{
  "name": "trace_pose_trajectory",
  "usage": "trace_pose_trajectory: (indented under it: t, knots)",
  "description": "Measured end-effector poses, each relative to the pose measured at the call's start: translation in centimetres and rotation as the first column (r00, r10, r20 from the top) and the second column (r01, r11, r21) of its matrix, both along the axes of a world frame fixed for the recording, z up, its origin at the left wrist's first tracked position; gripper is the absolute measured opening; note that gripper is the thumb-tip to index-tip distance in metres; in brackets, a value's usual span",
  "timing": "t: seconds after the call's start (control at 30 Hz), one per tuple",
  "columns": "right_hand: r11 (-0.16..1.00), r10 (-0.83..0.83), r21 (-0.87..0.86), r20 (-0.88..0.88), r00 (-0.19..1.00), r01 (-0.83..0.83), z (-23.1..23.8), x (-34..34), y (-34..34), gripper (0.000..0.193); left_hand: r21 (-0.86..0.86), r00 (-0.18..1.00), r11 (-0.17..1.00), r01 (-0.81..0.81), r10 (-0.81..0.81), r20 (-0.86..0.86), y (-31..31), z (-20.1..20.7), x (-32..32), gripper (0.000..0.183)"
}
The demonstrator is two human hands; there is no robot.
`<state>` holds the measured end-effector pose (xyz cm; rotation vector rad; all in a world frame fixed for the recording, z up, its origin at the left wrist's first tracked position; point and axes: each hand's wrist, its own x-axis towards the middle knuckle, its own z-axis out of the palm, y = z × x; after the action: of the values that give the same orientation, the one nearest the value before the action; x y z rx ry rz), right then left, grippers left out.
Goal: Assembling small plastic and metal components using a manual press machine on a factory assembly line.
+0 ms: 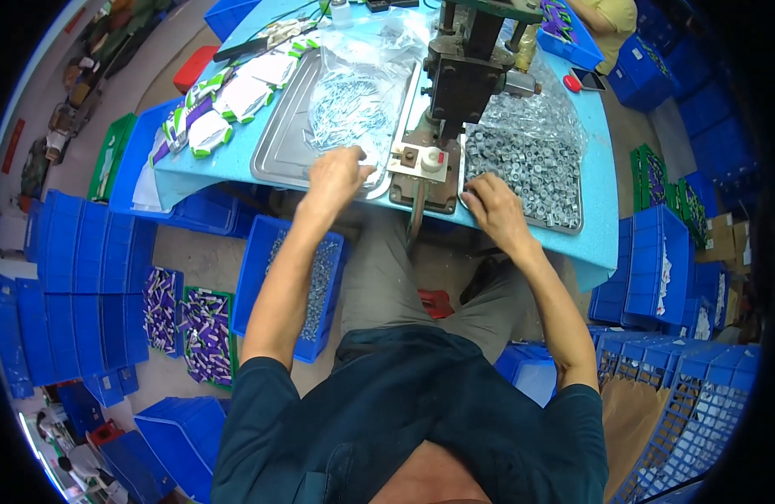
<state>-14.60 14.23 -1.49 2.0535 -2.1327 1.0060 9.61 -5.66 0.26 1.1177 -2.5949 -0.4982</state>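
Observation:
A dark bench press (463, 80) with a metal base stands in the middle of the blue-covered table. On its base sits a small pale fixture block (419, 162) with a red spot. My left hand (337, 178) is left of the fixture, over the near edge of a metal tray with a clear plastic bag of thin silvery pins (354, 109). Its fingers are curled in; what they hold is too small to make out. My right hand (496, 207) is right of the base, at the corner of a tray of small grey metal pieces (530, 172). Its fingers bend together, their tips partly hidden.
White, green and purple packets or gloves (236, 92) lie at the table's left. A phone (587, 79) and a red round object (571, 83) are at the right. A blue bin of metal parts (324, 290) stands below. Another person (610, 25) sits at the far right.

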Motion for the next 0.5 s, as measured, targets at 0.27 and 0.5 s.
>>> trace_pose_trajectory:
  t: [0.27, 0.5]
  knots:
    - [0.959, 0.018, 0.257, 0.358, 0.934, -0.117, 1.2, -2.6, 1.0, 0.014, 0.016, 0.989, 0.992, -0.125, 0.126, -0.077, 0.5, -2.2, -1.9, 0.014]
    - [0.994, -0.088, 0.099, 0.566, 0.820, 0.038, 3.3, -1.3, -3.0, 0.025, 0.175, 0.955, 0.980, -0.095, 0.140, -0.261, 0.4, -1.3, -0.2, 0.017]
